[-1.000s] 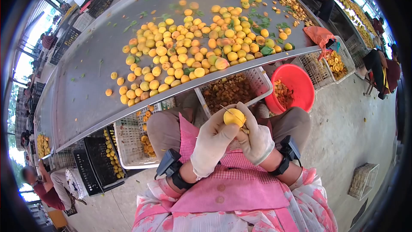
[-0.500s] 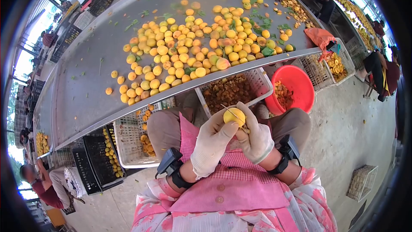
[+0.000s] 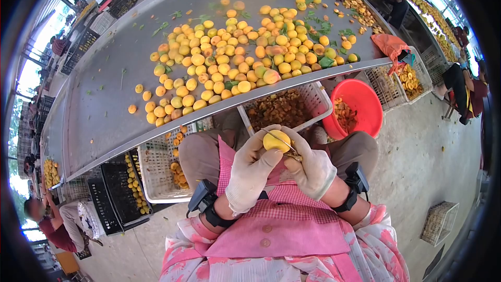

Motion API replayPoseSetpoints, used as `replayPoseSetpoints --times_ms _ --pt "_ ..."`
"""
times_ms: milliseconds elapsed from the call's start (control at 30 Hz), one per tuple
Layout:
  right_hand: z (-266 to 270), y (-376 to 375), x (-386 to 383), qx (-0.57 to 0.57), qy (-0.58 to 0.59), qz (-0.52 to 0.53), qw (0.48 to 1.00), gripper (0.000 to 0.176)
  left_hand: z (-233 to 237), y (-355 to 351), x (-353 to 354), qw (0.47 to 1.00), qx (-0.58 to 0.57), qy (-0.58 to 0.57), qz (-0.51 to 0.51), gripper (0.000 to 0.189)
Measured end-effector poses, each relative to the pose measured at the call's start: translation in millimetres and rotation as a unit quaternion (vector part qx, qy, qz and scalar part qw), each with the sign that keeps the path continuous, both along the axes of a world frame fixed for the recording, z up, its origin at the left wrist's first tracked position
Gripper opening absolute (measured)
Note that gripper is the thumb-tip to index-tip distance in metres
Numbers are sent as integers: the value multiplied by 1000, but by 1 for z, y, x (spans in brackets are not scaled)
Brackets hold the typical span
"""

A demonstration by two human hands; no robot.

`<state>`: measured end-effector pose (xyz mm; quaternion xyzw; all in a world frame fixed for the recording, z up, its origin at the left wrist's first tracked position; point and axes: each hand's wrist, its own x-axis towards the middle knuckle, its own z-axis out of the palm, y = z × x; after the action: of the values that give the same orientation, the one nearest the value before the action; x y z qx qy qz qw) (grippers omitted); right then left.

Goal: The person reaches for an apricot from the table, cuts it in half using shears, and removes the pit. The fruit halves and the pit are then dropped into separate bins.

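Note:
Over my lap, my left hand [image 3: 251, 171], in a pale glove, is closed round a yellow apricot [image 3: 276, 141]. My right hand [image 3: 312, 169], also gloved, is closed beside it, with a thin metal blade showing across the fruit; its handle is hidden by the fingers. Ahead, many whole apricots [image 3: 243, 86] lie heaped on the metal table [image 3: 109, 91]. Under the table edge, a white crate [image 3: 322, 99] holds brown pieces, and a red bucket [image 3: 368, 105] beside it holds orange pieces.
A white crate [image 3: 156, 190] with orange fruit stands at the left, next to a black crate [image 3: 121, 190]. An orange bag [image 3: 390, 45] lies on the table's right corner. An empty crate [image 3: 440, 222] is on the floor at right. Several other people sit around.
Both hands have shifted slightly left with the apricot. The fruit has turned, and the blade lies at a different slant across it.

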<state>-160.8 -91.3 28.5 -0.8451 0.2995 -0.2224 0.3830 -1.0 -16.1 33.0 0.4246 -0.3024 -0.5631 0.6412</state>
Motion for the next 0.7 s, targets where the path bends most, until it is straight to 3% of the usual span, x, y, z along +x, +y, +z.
replayPoseSetpoints --times_ms 133,200,333,400,500,633,667,700 --pt "3 5 -5 18 42 6 999 62 8 1 4 999 24 -38 -8 47" --pt "4 6 -6 15 43 -1 999 62 8 2 2 981 24 -192 -22 53" --pt "3 5 -3 13 45 -21 999 61 7 -1 -1 976 24 -216 -20 50" --pt "-1 7 -2 13 22 -25 999 61 11 1 -7 999 46 -1 -11 51" --pt "-5 12 -3 40 -38 -27 998 61 1 1 -7 994 32 97 -37 45" --pt "-4 12 -5 55 -15 -30 998 60 6 1 -8 997 48 53 -31 48" --pt "-3 11 -5 44 4 -25 999 59 5 2 -8 983 6 -185 18 49" --pt "-3 11 -5 45 4 -26 999 59 4 3 -8 909 -36 -411 66 51"
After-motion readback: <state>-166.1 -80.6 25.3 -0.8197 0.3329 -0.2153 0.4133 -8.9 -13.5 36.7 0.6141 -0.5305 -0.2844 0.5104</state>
